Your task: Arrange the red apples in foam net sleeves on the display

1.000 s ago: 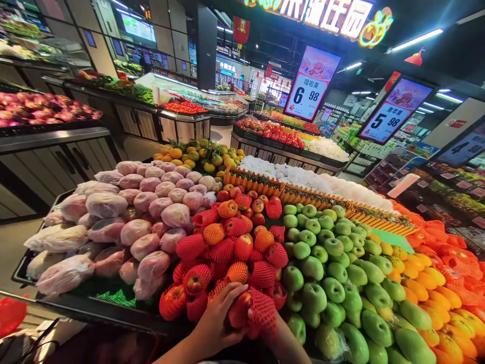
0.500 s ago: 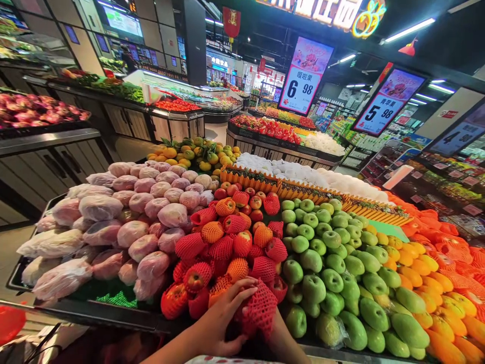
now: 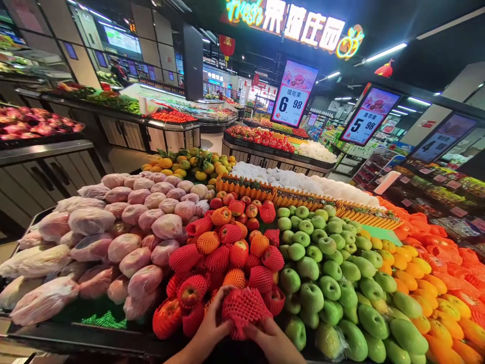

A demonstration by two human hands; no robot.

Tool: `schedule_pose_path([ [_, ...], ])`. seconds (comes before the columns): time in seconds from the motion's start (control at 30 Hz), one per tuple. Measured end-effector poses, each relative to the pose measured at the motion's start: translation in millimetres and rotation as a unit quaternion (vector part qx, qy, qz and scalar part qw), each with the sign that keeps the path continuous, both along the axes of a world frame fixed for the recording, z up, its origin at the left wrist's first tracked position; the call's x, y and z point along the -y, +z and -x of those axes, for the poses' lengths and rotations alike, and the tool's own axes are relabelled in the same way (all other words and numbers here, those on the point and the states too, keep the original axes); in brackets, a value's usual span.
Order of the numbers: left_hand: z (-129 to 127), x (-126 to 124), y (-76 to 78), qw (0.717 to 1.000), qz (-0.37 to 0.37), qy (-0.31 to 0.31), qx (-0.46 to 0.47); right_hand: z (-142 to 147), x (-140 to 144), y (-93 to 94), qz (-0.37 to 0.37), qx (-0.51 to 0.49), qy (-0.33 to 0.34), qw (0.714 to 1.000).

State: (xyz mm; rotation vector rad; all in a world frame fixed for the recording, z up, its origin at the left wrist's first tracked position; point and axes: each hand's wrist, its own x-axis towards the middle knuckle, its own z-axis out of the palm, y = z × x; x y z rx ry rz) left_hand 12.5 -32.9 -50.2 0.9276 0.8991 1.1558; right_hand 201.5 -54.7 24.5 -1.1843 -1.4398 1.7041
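Both hands — left hand [image 3: 212,328], right hand [image 3: 267,336] — grip closed on one red-netted apple [image 3: 244,306]. Lifted just off the red apple pile [image 3: 227,253] — not placed anywhere.

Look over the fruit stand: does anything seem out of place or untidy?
Mostly tidy. In the red apples, some wear net sleeves and some, near the back, lie bare. Both hands, left and right, hold one netted apple at the front. One bagged fruit sits among the loose green apples.
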Motion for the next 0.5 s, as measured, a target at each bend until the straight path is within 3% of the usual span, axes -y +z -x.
schedule_pose_path([
  [0.13,-1.4,-1.9,-9.7,0.986,0.103,-0.006,0.129,-29.6,8.7,26.5,0.02,0.048,0.1,0.994],
  [0.2,-2.2,0.3,-5.0,0.983,0.099,-0.036,0.152,-44.0,12.2,27.9,0.005,0.058,0.108,0.992],
  [0.33,-3.1,3.8,-0.3,0.976,0.068,-0.098,0.185,-62.7,15.9,19.6,-0.049,0.138,0.057,0.988],
  [0.5,-3.4,3.4,-13.4,0.969,0.064,-0.12,0.206,-70.3,8.6,47.7,-0.12,0.096,0.15,0.977],
])
